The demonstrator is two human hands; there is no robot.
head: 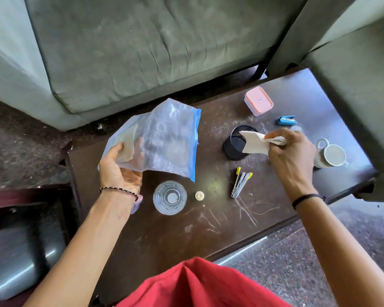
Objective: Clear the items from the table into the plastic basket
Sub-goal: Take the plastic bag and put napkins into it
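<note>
My left hand (118, 167) grips a clear zip bag (164, 138) with a blue seal, held up above the left part of the dark table (175, 235). My right hand (290, 156) pinches a white paper napkin (256, 142) over a black mesh cup (235, 147). On the table lie a glass tumbler (170, 197), a small white cap (199, 195), a metal tool with yellow tips (241, 182), a blue stapler (286, 120), a pink-lidded box (258, 100) and a white mug (331, 154). No plastic basket shows in this view.
A grey-green sofa (131, 52) runs along the table's far side, and an armchair (355, 74) overhangs its right end. A dark side table (20, 229) stands at the left. A small lilac object (136, 204) peeks out under my left wrist. Speckled floor surrounds the table.
</note>
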